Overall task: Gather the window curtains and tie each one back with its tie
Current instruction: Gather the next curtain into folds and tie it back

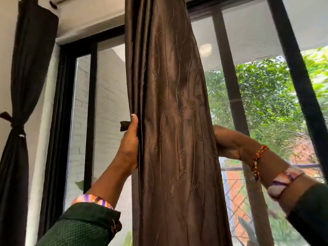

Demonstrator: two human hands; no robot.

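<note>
The left hand (128, 146) presses against the left edge of the brown curtain (170, 121), thumb pointing up, and a short dark end of the tie (124, 125) sticks out between thumb and palm, so it seems to be pinching the tie there. The right hand (226, 144) reaches in from the other side; its fingers go behind the cloth, so I cannot tell how they lie or whether they hold the other end.

Between the 2 hands the curtain hangs gathered into 1 thick column in front of the window (248, 86), squeezed a little narrower at hand height. No band crosses its front, so I'd judge the gathering done and the tying still to come: the tie has to go round and be fastened.

Far left, by the wall, a black curtain (19, 86) is cinched at the waist with its own knot (16, 126), which looks finished.

By my count: 2 curtains in view, 1 tied and 1 not; 2 ties, 1 knotted and 1 in hand; 2 hands, both on the brown curtain. Whether more curtains hang out of view I cannot say.
</note>
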